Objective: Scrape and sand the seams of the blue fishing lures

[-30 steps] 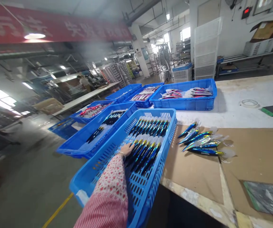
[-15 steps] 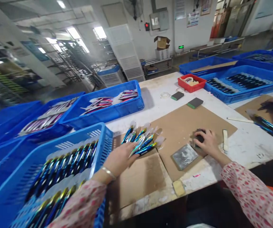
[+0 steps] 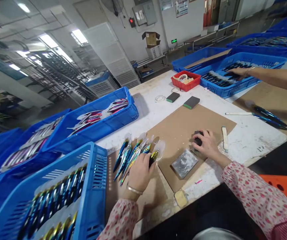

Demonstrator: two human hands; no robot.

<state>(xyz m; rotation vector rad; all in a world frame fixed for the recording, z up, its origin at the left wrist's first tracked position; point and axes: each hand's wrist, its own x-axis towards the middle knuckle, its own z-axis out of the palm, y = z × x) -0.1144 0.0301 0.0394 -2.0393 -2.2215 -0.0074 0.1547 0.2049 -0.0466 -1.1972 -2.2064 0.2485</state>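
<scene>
My left hand (image 3: 141, 171) is closed round a fishing lure (image 3: 154, 157) with a yellow-green head and a clear lip; the rest of the lure is hidden under my fingers. Beside it, several blue and silver fishing lures (image 3: 126, 156) lie fanned out on brown cardboard. My right hand (image 3: 206, 144) grips a dark sanding block (image 3: 197, 138), its fingers bent over the top. Just in front of that hand a grey block (image 3: 184, 163) with white smears lies flat on the cardboard sheet (image 3: 169, 128).
A light blue basket (image 3: 93, 166) of lures stands at my left, a blue tray (image 3: 133, 113) of pink lures behind. Two dark sponge blocks (image 3: 191, 102) and a red box (image 3: 187, 86) lie farther back. At right, another person's hand (image 3: 238, 72) reaches into a blue basket (image 3: 223, 91).
My left hand has moved onto a lure at the right of the group, and the other lures now lie spread out. The other person's hand has moved into the blue basket.
</scene>
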